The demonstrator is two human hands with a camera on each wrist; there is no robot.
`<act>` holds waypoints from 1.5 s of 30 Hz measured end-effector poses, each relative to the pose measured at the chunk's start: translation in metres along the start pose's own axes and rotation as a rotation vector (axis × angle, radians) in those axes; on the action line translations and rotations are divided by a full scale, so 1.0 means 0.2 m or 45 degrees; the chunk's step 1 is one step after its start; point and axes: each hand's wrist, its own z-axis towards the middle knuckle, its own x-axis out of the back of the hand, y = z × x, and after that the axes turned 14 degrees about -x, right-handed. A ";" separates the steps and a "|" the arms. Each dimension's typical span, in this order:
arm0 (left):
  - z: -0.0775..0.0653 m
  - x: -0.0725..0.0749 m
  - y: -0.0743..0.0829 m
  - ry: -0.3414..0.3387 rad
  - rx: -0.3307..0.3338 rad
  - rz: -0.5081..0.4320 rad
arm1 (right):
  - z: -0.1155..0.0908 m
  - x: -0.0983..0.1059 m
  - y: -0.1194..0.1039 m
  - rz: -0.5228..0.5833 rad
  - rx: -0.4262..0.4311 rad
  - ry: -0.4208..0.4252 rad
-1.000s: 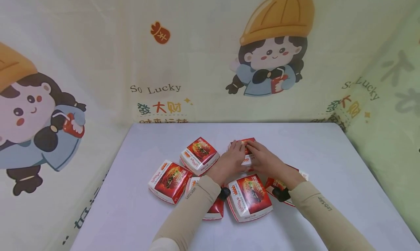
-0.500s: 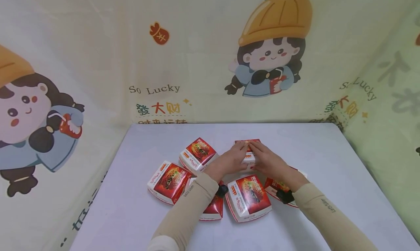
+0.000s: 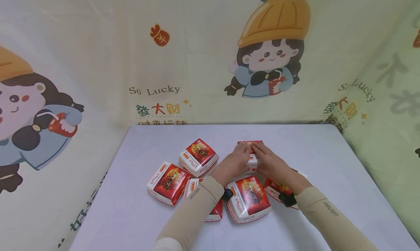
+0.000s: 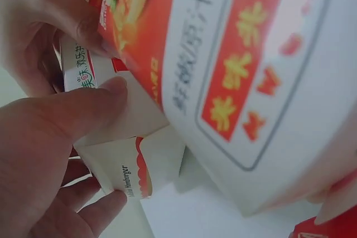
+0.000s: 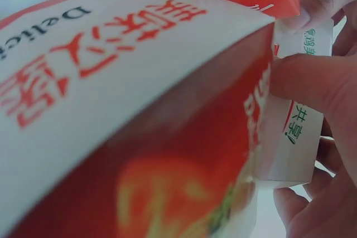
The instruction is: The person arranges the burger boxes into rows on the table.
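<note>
Both hands hold one red and white burger box (image 3: 253,162) at the back of the group. My left hand (image 3: 233,164) grips its left side, and my right hand (image 3: 275,167) its right side. In the left wrist view, the left thumb lies on the box's white face (image 4: 131,104) with other fingers curled underneath. Across in the right wrist view, the right thumb presses the white side (image 5: 279,149) and fingers bend below. The hands cover part of the lid. Directly in front sits another burger box (image 3: 250,196).
More burger boxes lie around: one at back left (image 3: 199,157), one at far left (image 3: 168,182), one partly under the left forearm (image 3: 216,211), one partly under the right wrist (image 3: 279,187). They stand on a white table (image 3: 131,214); a printed cloth (image 3: 203,54) hangs behind.
Both hands have shifted the held burger box a little to the right. The head view has turned slightly; the other boxes stay where they were on the table.
</note>
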 end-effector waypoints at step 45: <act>-0.09 -0.02 -0.04 0.095 -0.006 -0.105 | 0.00 -0.05 -0.03 0.025 -0.133 0.042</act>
